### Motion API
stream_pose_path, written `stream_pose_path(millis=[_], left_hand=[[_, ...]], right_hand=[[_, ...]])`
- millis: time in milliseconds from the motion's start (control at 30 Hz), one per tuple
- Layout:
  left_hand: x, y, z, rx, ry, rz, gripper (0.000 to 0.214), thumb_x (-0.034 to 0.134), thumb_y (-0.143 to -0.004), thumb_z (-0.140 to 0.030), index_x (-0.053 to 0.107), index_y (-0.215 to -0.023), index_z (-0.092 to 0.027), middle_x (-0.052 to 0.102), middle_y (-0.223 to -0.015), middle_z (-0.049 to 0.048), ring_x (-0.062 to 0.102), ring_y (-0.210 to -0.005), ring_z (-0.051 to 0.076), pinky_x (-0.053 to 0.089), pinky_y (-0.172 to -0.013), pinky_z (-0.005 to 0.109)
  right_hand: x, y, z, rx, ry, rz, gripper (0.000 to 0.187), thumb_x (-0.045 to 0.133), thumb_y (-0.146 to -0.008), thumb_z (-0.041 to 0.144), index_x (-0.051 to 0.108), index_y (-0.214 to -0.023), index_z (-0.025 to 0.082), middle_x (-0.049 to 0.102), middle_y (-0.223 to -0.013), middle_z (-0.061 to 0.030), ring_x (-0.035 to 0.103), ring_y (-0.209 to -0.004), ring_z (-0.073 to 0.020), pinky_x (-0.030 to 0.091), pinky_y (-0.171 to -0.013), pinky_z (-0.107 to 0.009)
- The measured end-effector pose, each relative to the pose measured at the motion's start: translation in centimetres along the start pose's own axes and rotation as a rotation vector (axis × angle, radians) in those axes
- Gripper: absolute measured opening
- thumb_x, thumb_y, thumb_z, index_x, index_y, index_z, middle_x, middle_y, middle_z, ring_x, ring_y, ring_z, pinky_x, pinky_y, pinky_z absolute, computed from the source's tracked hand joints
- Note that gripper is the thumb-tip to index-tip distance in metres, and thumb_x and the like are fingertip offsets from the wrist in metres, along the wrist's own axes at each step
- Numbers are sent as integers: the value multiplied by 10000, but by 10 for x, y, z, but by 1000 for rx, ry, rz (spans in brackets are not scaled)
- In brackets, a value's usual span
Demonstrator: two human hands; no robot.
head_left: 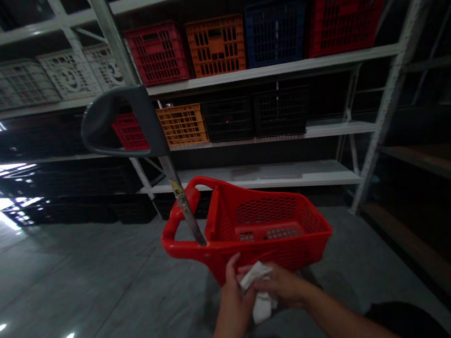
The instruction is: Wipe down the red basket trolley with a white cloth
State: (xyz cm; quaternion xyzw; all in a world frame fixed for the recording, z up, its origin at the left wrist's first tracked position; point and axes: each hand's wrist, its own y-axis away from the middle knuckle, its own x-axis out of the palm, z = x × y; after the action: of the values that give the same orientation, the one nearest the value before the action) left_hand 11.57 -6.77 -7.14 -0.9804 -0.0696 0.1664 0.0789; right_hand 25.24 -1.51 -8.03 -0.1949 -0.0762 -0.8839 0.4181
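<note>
My left hand (pixel 235 303) and my right hand (pixel 280 286) come together low in the view, both gripping a crumpled white cloth (pixel 262 303) between them. Right behind my hands stands a red plastic shopping basket on a pole (pixel 277 245), its near rim just beyond my fingers. A grey curved handle (pixel 128 123) tops the basket's metal pole (pixel 182 199), which rises from the basket's left end. The basket holds nothing that I can see.
Metal shelving (pixel 274 71) ahead carries plastic crates in red, orange, blue, white and black. More black crates (pixel 77 210) are stacked low at the left. A grey polished floor (pixel 86 281) spreads around the basket, and dark wooden shelves (pixel 431 186) stand at the right.
</note>
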Motion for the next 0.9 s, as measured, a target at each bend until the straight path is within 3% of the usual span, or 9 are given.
stream_pose_path(millis=[100, 200, 300, 367, 500, 567, 667, 800, 900], left_hand=[[-17, 1, -2, 75, -244, -96, 611, 521, -747, -313, 267, -1290, -202, 654, -812, 14, 626, -684, 164, 501, -643, 302], [-54, -7, -9, 323, -531, -398, 429, 528, -755, -347, 449, -1147, -190, 616, -1008, 82, 599, -892, 207, 481, -783, 365], [-93, -26, -21, 518, -765, -596, 325, 539, -758, -345, 524, -1035, -174, 570, -1096, 106, 515, -1050, 237, 390, -923, 408], [-107, -41, -27, 533, -890, -665, 376, 541, -754, -380, 517, -1050, -150, 557, -1117, 128, 490, -1071, 254, 352, -942, 429], [-107, -60, -24, 421, -1136, -622, 366, 490, -773, -443, 576, -949, -135, 598, -1015, 141, 466, -1068, 299, 213, -982, 538], [-103, -64, -19, 376, -1214, -576, 297, 457, -798, -417, 609, -797, -162, 615, -897, 111, 466, -1046, 296, 167, -988, 555], [-101, -66, -16, 350, -1273, -554, 322, 432, -814, -417, 617, -719, -171, 598, -833, 98, 464, -1011, 286, 162, -991, 541], [-100, -74, -16, 316, -1281, -542, 380, 402, -821, -448, 632, -752, -154, 579, -799, 96, 470, -957, 280, 165, -980, 547], [-98, -83, -15, 302, -1277, -558, 393, 386, -827, -446, 634, -761, -147, 577, -801, 97, 461, -960, 280, 177, -973, 537]], right_hand=[[-3, -9, -2, -16, 45, -192, 362, 673, -682, 409, 655, -899, 120, 669, -828, -69, 632, -758, -192, 457, -772, -350], [-18, -25, 15, -152, 211, -424, 341, 621, -716, 379, 629, -942, 124, 673, -821, -71, 631, -709, -193, 491, -706, -360], [-19, -46, 41, -433, 602, -609, 288, 505, -785, 246, 609, -1043, 172, 660, -980, -71, 616, -885, -198, 477, -817, -372], [-4, -62, 49, -619, 907, -592, 367, 431, -797, 140, 580, -1126, 201, 579, -1178, -67, 529, -1084, -186, 404, -946, -364], [36, -89, 26, -798, 1405, -339, 473, 377, -809, 75, 473, -1258, 185, 431, -1341, -78, 359, -1253, -178, 309, -1032, -385], [39, -93, 7, -801, 1534, -282, 490, 370, -815, 74, 424, -1295, 156, 425, -1344, -88, 322, -1275, -182, 300, -1037, -397], [15, -81, -12, -763, 1601, -346, 528, 340, -801, 39, 374, -1322, 118, 416, -1347, -101, 274, -1299, -176, 288, -1044, -403], [-32, -58, -13, -634, 1603, -504, 563, 316, -760, -17, 419, -1295, 126, 476, -1297, -109, 322, -1277, -181, 287, -1038, -438], [-31, -66, -9, -539, 1573, -580, 565, 335, -733, -23, 462, -1263, 124, 500, -1273, -114, 359, -1256, -191, 305, -1029, -434]])
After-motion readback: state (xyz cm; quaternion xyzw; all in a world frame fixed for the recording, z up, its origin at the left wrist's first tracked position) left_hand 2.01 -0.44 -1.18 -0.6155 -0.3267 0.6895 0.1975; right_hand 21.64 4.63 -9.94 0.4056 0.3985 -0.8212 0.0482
